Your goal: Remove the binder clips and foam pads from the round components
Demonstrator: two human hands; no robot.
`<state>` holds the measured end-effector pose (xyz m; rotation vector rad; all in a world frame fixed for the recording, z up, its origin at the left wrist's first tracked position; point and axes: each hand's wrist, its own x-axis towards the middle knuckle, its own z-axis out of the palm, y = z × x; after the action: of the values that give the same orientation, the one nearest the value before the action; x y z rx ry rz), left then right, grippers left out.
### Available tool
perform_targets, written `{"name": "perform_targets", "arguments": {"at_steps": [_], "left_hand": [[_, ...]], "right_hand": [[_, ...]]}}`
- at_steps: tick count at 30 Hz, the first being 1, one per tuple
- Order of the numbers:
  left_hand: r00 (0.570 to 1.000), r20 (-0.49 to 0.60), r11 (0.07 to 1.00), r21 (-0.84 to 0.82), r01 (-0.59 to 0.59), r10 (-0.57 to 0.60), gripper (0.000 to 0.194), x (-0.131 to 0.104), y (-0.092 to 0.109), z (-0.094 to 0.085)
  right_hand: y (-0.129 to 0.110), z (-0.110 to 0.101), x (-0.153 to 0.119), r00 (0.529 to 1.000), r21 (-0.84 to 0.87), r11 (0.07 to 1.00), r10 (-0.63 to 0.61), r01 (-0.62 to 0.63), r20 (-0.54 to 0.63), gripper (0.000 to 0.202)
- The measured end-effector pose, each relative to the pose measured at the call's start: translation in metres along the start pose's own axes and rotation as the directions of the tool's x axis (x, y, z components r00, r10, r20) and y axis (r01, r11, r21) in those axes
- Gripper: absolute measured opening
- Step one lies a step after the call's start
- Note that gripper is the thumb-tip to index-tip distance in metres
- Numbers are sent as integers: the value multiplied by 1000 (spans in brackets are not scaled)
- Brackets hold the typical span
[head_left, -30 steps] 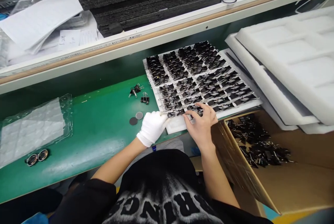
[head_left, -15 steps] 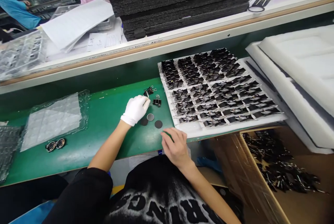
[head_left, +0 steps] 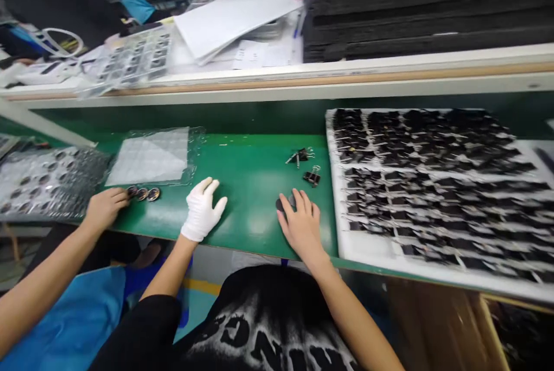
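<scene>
My left hand (head_left: 202, 210), in a white glove, is over the green bench top with its thumb and fingers apart and nothing in them. My bare right hand (head_left: 302, 222) reaches down over small dark discs (head_left: 279, 205), its fingers stretched out. They partly cover the discs; how many lie beneath is hidden. Beyond that hand lie binder clips: a black one (head_left: 312, 176) and, behind it, some overlapping with silver handles (head_left: 300, 156). Left of my glove, a short row of round dark pieces with shiny rims (head_left: 153, 194) lies on the bench.
A co-worker's hand (head_left: 106, 206) touches the row's left end. Clear plastic trays (head_left: 47, 183) stand behind it; a clear tray with a white sheet (head_left: 151, 157) lies nearby. On the right is a white foam board (head_left: 367, 247) packed with binder clips. A ledge (head_left: 242, 91) runs along the back.
The view has swung left. My left hand has left the binder clips and opened, moving toward the round pieces. My right hand has come forward over the discs. A co-worker's arm has appeared.
</scene>
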<state>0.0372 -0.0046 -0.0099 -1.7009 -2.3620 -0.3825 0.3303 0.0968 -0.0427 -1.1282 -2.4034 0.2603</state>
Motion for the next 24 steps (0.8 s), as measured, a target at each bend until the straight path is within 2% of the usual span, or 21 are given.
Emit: {"name": "perform_targets", "arguments": {"at_steps": [2,4,8,10,11,14,15,17,20,22,24], "left_hand": [[990,-37,989,56,135,-133,57,-18,-36,-14],[970,-65,966,91,241,-236,58,-35,-63,-26],[947,-69,943,89,320,-315,58,-55,-91,-35],[933,-104,930,103,354,-343,62,-55,-102,-36],[912,-145,909,117,400,-383,65,-53,-110,-38],[803,-232,808,96,581,-549,66,-39,-143,-50],[793,-191,798,71,598,-578,61,-33,-154,-55],[816,-101,816,52,576,-569,53,-24,-172,-62],[867,-16,864,69,499,-499,51,-20,-174,-61],[890,19,886,107,452,-456,56,-23,-157,-54],[902,37,891,180,417,-430,66,-28,-132,-44]], "right_hand": [[2,10,-4,999,-4,1000,-12,12,-32,41],[4,16,-8,998,-5,1000,-18,17,-53,40],[6,19,-11,997,-4,1000,-19,19,-68,40],[6,18,-12,997,-11,1000,-27,26,-75,40],[5,18,-12,997,-17,999,-30,29,-77,39],[5,17,-12,997,-28,999,-36,34,-73,39],[5,16,-12,997,-28,999,-36,35,-71,39],[5,15,-12,997,-24,999,-36,35,-68,38],[6,15,-12,997,-19,999,-35,33,-70,38],[6,15,-13,997,-20,999,-32,31,-63,38],[6,15,-13,998,-19,999,-29,28,-62,38]]}}
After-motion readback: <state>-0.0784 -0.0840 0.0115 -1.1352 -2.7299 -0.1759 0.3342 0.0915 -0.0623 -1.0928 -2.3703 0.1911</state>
